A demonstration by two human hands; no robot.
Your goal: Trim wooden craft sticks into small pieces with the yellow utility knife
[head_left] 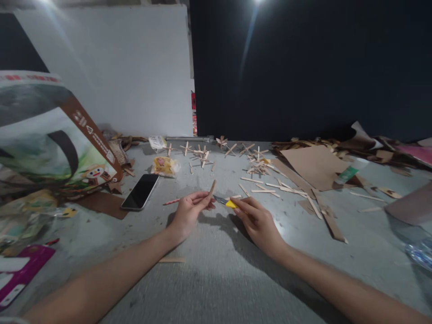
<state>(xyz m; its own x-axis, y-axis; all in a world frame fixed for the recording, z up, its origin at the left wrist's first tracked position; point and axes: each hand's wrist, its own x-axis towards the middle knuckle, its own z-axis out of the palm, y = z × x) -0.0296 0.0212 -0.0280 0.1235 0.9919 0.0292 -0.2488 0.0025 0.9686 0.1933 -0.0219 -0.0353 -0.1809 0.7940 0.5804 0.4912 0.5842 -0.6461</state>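
Observation:
My left hand [191, 211] is closed on a wooden craft stick [212, 188], whose upper end sticks up past my fingers. In my right hand [258, 220] is a yellow utility knife [231, 204]. Its grey blade points left, close to the stick; whether it touches the wood I cannot tell. Behind my left hand a red-striped pencil-like stick [171, 202] lies on the grey table [216, 288]. One more wooden stick [172, 259] lies near my left forearm. Loose craft sticks [263, 191] are scattered beyond my right hand, and crossed stick pieces [203, 155] stand farther back.
To the left are a phone [141, 192], a wrapped yellow snack [164, 166], a large printed bag [57, 139] and a purple object [25, 272]. On the right lie cardboard pieces [313, 166], a glue stick [351, 171] and a pinkish cylinder [411, 204]. Panels stand behind the table.

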